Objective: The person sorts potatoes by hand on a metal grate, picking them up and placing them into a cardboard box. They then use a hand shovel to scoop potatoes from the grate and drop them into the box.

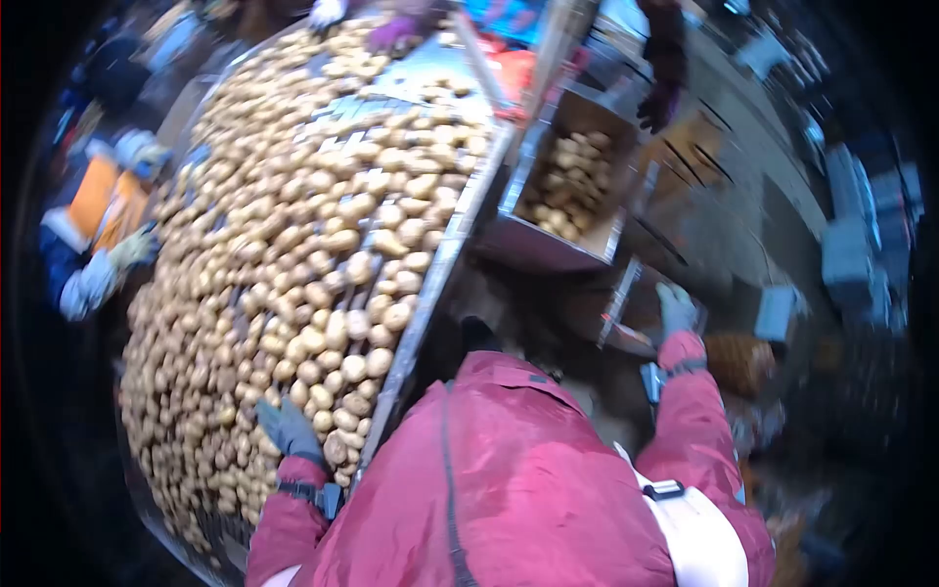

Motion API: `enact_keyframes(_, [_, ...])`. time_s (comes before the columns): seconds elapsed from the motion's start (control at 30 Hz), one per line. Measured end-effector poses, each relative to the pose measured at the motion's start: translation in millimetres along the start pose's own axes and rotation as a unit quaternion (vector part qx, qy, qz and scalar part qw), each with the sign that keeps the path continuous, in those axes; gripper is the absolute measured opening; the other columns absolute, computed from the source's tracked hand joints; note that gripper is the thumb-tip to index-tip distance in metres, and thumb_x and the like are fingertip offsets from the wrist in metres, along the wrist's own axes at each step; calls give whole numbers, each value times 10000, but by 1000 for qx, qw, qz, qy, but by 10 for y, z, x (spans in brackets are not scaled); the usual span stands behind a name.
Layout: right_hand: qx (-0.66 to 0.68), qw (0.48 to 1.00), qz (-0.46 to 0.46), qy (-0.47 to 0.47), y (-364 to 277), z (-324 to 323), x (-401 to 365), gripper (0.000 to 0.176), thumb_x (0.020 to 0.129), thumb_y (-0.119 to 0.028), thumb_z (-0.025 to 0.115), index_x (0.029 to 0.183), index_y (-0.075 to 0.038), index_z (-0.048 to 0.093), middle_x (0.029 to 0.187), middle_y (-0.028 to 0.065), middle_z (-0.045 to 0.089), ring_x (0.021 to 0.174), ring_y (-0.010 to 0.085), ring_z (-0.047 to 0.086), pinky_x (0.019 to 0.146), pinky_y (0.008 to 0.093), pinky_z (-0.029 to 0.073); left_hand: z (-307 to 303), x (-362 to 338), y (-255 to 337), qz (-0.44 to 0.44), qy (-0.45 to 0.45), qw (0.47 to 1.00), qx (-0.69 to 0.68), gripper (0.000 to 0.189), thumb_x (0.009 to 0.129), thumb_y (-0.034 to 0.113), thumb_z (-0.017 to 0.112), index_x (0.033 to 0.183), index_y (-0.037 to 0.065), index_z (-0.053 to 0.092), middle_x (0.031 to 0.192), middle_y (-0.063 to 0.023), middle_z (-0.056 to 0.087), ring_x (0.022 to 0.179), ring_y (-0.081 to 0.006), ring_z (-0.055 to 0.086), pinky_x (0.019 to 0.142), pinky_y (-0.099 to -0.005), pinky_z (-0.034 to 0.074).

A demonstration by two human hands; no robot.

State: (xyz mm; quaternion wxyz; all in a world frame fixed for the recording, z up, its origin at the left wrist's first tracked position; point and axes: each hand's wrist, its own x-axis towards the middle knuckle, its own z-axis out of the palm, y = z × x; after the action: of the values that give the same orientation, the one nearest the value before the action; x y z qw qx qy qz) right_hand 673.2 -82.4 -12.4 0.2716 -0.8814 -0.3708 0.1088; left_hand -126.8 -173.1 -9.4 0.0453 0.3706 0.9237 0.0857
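Many potatoes (342, 210) cover a wide sorting table with a metal rim (427, 321). My left hand (287, 428), in a grey-green glove, rests on the potatoes close to this rim, fingers spread and nothing visibly gripped. Out to the right, my gloved right hand (677, 309) is over a dark box-like container with a pale edge (619, 305). Blur hides how its fingers are placed and whether they touch anything.
A carton (562, 252) partly filled with potatoes stands beside the table. Across the table, a co-worker's gloved hands (135, 247) are at the potatoes. Another person's purple glove (394, 34) is at the far end. A dark-gloved hand (657, 106) hangs beyond the carton.
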Motion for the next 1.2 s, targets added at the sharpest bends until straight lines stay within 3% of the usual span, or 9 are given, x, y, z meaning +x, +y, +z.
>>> enact_keyframes(0.1, [148,965,154,-152,-1005,-55,-132,304,949,-201,722,1199,-32,688,870,24,678,726,98,582,641,249,474,36,-59,11,4,25,984,-176,716,1001,347,594,1533,-71,358,1587,-302,354,1493,-409,319,1266,-455,221])
enact_keyframes(0.13, [248,956,58,-148,-681,456,103,310,965,-187,696,1240,-42,696,1037,33,715,880,110,643,761,266,521,39,-57,-27,0,6,996,-88,712,1003,360,593,1523,-72,371,1578,-305,363,1488,-423,322,1261,-468,228])
enact_keyframes(0.17, [206,963,15,-172,-782,786,248,293,982,-174,680,1248,-52,693,1088,22,713,897,99,651,735,259,530,836,105,-731,105,30,944,312,695,1004,381,589,1509,-56,398,1557,-301,390,1466,-440,348,1248,-498,247])
enact_keyframes(0.43, [268,704,-151,-640,-4184,1791,-1803,253,1021,-158,626,1227,-35,706,1036,24,725,797,71,656,730,235,545,-87,-180,183,23,82,995,-57,581,946,327,672,1449,69,540,1499,-251,478,1390,-419,443,1171,-491,362])
enact_keyframes(0.6, [168,557,-204,-788,-4553,2269,-2610,249,999,-208,659,1170,-43,735,975,-5,722,807,75,639,726,226,525,-259,12,-278,38,92,995,18,510,963,275,646,1426,79,564,1437,-227,534,1330,-403,492,1135,-481,394])
enact_keyframes(0.73, [159,495,-447,-728,-4328,2503,-2642,264,994,-231,654,1134,-33,759,980,-5,723,837,78,639,735,265,526,-57,412,-771,-127,193,973,19,594,985,371,623,1458,32,511,1461,-263,489,1363,-426,440,1165,-492,352])
enact_keyframes(0.83, [178,469,-372,-781,-4490,2330,-2414,263,989,-224,666,1136,-25,755,984,-2,725,845,79,645,736,255,527,-126,864,-994,-253,107,956,-106,690,1009,507,537,1499,30,454,1516,-283,444,1364,-457,440,1163,-489,355])
enact_keyframes(0.9, [138,514,-43,-845,-4756,2131,-2224,263,986,-223,678,1145,-25,748,985,3,727,857,75,646,737,236,527,-344,1267,-590,-319,96,911,-244,732,996,585,509,1520,78,442,1525,-296,437,1347,-491,459,1143,-503,376])
enact_keyframes(1.2, [158,557,-100,-809,-4739,2730,-1745,241,990,-164,653,1149,-3,734,935,-17,697,818,63,591,725,222,486,-485,1837,350,-274,26,954,-116,835,851,711,633,1535,263,463,1555,-276,353,1374,-489,441,1121,-520,414])
